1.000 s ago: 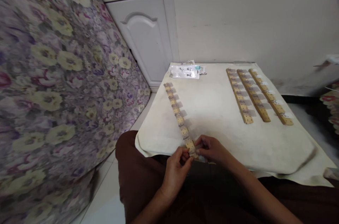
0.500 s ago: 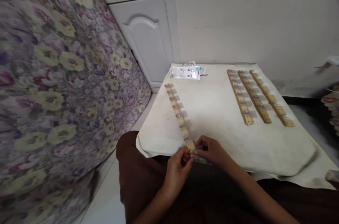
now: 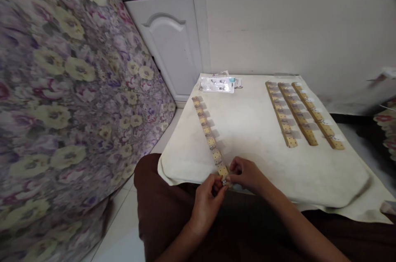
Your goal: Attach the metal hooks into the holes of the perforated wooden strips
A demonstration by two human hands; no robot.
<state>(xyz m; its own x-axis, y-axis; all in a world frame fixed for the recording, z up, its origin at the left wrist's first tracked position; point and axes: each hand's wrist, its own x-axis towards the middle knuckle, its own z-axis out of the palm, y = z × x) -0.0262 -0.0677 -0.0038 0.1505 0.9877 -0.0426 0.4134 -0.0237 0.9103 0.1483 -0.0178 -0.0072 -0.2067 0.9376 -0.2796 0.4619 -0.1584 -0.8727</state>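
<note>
A narrow wooden strip [image 3: 211, 142] with small holes and clear pieces fixed along it slants across the cloth toward me. At its near end, by the table's edge, my left hand [image 3: 208, 196] is closed in a pinch from the left. From the right, my right hand [image 3: 244, 173] pinches at the same spot, thumb against fingertips. A small shiny piece [image 3: 224, 181] shows between the fingertips of both hands. Its exact kind is too small to tell, and my fingers partly cover the strip's end.
Three similar wooden strips, among them a middle strip [image 3: 297, 113], lie at the right. A clear blister pack [image 3: 217, 84] is at the back left of the cream cloth [image 3: 247, 130]. Floral fabric [image 3: 77, 109] hangs at the left; a white cabinet [image 3: 168, 43] stands behind.
The right fingers have shifted slightly at the strip's near end, and the small shiny piece shows more clearly. The strip stays nearly in place; the view has tilted a little.
</note>
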